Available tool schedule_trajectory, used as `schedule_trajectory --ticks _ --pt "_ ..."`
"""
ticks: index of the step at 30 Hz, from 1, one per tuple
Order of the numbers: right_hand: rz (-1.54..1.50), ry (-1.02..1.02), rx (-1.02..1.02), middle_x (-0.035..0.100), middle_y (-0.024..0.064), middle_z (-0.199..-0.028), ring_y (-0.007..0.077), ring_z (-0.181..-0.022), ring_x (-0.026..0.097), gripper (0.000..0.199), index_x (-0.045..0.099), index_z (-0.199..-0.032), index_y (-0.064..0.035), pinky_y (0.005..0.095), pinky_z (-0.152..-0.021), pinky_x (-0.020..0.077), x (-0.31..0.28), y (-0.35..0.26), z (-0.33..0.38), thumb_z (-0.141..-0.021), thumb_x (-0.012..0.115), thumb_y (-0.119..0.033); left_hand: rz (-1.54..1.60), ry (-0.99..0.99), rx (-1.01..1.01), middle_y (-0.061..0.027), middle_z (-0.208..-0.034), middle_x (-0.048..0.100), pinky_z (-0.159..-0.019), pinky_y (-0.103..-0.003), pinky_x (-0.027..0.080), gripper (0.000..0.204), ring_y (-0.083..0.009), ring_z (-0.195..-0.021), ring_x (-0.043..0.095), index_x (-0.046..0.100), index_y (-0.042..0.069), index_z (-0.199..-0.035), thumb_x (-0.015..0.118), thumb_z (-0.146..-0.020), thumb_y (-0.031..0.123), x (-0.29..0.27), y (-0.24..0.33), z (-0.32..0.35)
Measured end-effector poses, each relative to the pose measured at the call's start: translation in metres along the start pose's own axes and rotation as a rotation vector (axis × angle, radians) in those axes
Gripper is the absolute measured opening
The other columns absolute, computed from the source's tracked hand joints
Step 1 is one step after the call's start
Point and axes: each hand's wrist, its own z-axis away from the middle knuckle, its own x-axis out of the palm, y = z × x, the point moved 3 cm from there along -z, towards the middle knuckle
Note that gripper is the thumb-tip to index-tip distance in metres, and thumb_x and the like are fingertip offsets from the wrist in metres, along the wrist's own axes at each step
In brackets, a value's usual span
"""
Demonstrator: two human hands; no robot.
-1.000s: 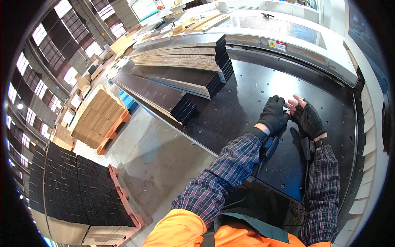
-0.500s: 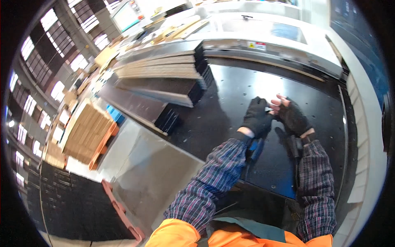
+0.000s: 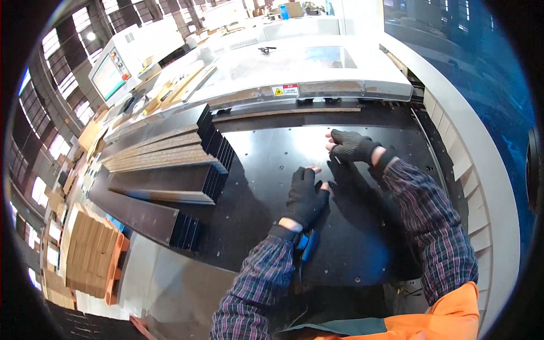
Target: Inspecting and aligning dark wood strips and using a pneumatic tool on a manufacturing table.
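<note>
Both my hands wear dark fingerless gloves and are over a black, shiny machine table (image 3: 266, 209) dotted with small holes. My left hand (image 3: 306, 196) is above the middle of the table, thumb and fingers apart, with nothing in it. Farther back and to the right, my right hand (image 3: 352, 145) hovers with loosely bent fingers spread and nothing between them. Left of my hands lie dark-faced boards (image 3: 170, 141), several stacked with pale, layered edges. A separate stack of dark panels (image 3: 141, 218) sits at the table's left edge.
A pale machine beam (image 3: 340, 90) with a warning label crosses the back, a thin wood strip (image 3: 289, 113) below it. A control panel (image 3: 110, 73) stands far left. Pale boards on an orange pallet (image 3: 116, 269) are at lower left. White slatted guarding (image 3: 462, 164) borders the right.
My hands, close together before, are now apart: the right one farther back, the left one nearer me. The view has swung right, bringing the control panel into sight.
</note>
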Motion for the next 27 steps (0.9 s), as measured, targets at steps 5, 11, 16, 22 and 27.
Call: schedule_trajectory --ticks 5,11,16,22,27 --pt "0.447 0.042 -0.003 0.062 0.026 -0.124 0.0393 -0.118 0.059 0.057 0.057 -0.127 0.0023 0.045 -0.1 0.0463 0.021 -0.028 -0.095 -0.091 0.058 -0.042 0.024 -0.024 0.04 -0.021 -0.123 0.053 -0.102 -0.045 0.043 0.042 -0.0388 -0.12 0.049 0.054 0.001 -0.123 0.067 -0.086 0.016 0.002 -0.004 -0.001" --pt "0.58 0.152 -0.02 0.056 0.0238 -0.133 0.0367 -0.127 0.052 0.059 0.049 -0.135 0.0023 0.0439 -0.108 0.0393 0.04 -0.053 -0.18 -0.095 0.055 -0.041 0.027 0.002 0.082 -0.0226 -0.125 0.053 -0.101 -0.046 0.044 0.04 -0.0402 -0.118 0.05 0.055 0.001 -0.121 0.067 -0.085 0.014 0.002 -0.008 0.0" --pt "0.685 0.38 -0.01 0.058 0.0236 -0.132 0.038 -0.125 0.054 0.053 0.056 -0.127 0.0024 0.0474 -0.105 0.0422 0.054 0.008 -0.196 -0.094 0.053 -0.039 -0.022 -0.006 0.105 -0.0215 -0.124 0.053 -0.099 -0.047 0.045 0.039 -0.0397 -0.119 0.05 0.056 0.001 -0.119 0.067 -0.084 0.013 0.006 0.001 0.0" --pt "0.505 0.175 -0.03 0.068 0.0232 -0.105 0.0372 -0.102 0.065 0.042 0.065 -0.108 0.0001 0.045 -0.091 0.0502 0.054 -0.051 -0.122 -0.088 0.062 -0.036 -0.04 0.012 0.016 -0.0215 -0.122 0.052 -0.099 -0.046 0.045 0.035 -0.0387 -0.117 0.052 0.057 0.003 -0.116 0.066 -0.086 0.018 -0.019 -0.011 0.001" --pt "0.523 0.053 -0.051 0.069 0.0215 -0.1 0.0369 -0.098 0.066 0.044 0.062 -0.11 -0.0007 0.0451 -0.089 0.0506 0.04 -0.08 0.016 -0.084 0.067 -0.036 -0.036 0.248 0.071 -0.0205 -0.122 0.054 -0.1 -0.045 0.045 0.031 -0.0345 -0.119 0.052 0.057 0.003 -0.117 0.063 -0.09 0.017 -0.041 -0.012 -0.007"
